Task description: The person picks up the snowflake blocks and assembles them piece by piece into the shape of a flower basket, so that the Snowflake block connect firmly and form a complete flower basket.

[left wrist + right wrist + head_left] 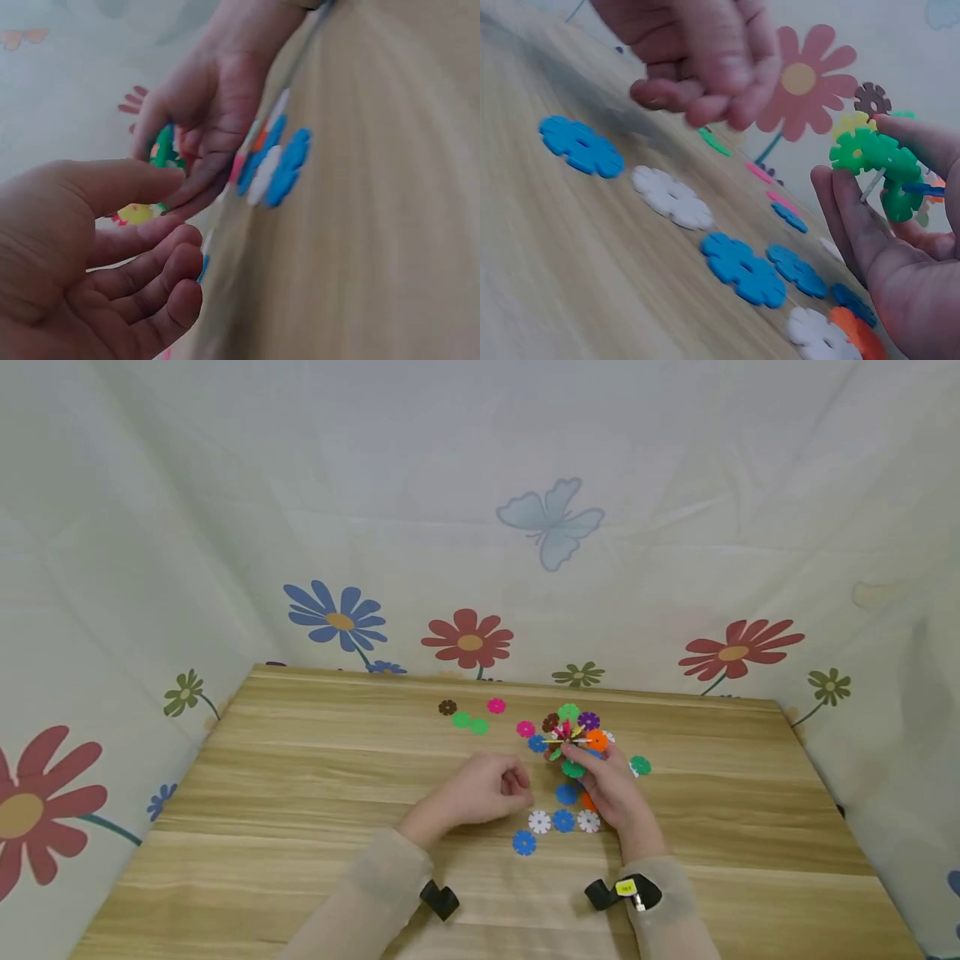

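My right hand (617,785) grips a ball-like cluster of interlocked plastic snowflake discs (567,737), green, yellow, orange, blue, brown and pink among them. In the right wrist view, the thumb and fingers close around green discs (881,159) of that cluster. To its left, my left hand (491,787) hovers over the table, fingers loosely curled and nothing between them. The left wrist view shows a gap between its thumb and fingertips (186,301). Nearest below the hands lie loose discs: a white disc (539,822), a blue disc (524,842) and another blue disc (563,821).
More loose discs lie farther back on the wooden table (300,793): a brown disc (447,707), a green disc (461,720) and a pink disc (496,706). A dark green disc (641,766) sits right of my right hand. A flower-printed curtain (420,527) stands behind the table.
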### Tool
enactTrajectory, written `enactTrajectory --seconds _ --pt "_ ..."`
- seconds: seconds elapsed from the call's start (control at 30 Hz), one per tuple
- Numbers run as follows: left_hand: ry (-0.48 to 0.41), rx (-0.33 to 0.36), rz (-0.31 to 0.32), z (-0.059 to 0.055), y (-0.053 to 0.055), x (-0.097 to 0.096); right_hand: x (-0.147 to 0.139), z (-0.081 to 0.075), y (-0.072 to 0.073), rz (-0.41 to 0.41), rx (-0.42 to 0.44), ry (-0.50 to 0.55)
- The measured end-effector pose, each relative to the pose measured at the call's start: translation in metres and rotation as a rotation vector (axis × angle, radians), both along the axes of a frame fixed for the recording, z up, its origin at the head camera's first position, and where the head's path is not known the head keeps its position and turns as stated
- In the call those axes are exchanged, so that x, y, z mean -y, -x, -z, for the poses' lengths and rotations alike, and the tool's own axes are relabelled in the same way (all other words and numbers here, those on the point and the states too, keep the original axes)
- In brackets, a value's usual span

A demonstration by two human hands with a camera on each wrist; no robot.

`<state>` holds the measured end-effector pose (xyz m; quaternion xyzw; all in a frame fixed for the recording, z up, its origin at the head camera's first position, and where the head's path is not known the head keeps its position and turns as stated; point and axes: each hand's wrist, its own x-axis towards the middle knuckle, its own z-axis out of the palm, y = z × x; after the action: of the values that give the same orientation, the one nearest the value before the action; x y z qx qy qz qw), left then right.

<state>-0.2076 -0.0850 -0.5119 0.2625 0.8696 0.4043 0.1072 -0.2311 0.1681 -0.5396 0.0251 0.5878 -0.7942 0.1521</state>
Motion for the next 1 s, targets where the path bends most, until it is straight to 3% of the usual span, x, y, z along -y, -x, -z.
enactTrajectory --seconds 0.07,0.17,0.37,0.4,0.53,0.6,0.67,0.77,0.9,1.0 --pt "0.055 -0.006 0.062 0.004 -0.003 -0.005 -0.004 0.000 0.001 0.012 0.002 0.024" --pt "0.116 -0.040 0.106 0.007 -0.007 -0.012 -0.006 -0.001 0.003 0.003 0.001 0.044" --pt "0.159 -0.157 0.122 0.029 -0.003 -0.017 -0.004 0.000 0.004 -0.010 -0.006 0.077" --pt "0.167 -0.183 0.122 0.037 -0.001 -0.016 -0.004 0.001 0.004 -0.011 -0.005 0.083" --pt "0.148 -0.161 0.113 0.050 0.004 -0.014 0.000 0.002 0.003 -0.022 -0.002 0.106" --pt "0.112 -0.118 0.102 0.047 0.005 -0.012 0.002 0.003 0.002 -0.034 -0.001 0.111" --pt "0.068 -0.041 0.065 0.030 0.001 -0.008 0.004 0.003 0.001 -0.046 0.000 0.111" --pt "-0.011 0.004 -0.047 0.008 -0.001 -0.001 0.009 0.003 -0.001 -0.064 0.004 0.114" --pt "-0.132 0.001 -0.274 -0.005 0.004 0.005 0.017 0.002 -0.003 -0.078 0.006 0.114" --pt "-0.256 0.020 -0.384 -0.011 0.005 0.006 0.023 0.001 -0.004 -0.070 0.003 0.080"
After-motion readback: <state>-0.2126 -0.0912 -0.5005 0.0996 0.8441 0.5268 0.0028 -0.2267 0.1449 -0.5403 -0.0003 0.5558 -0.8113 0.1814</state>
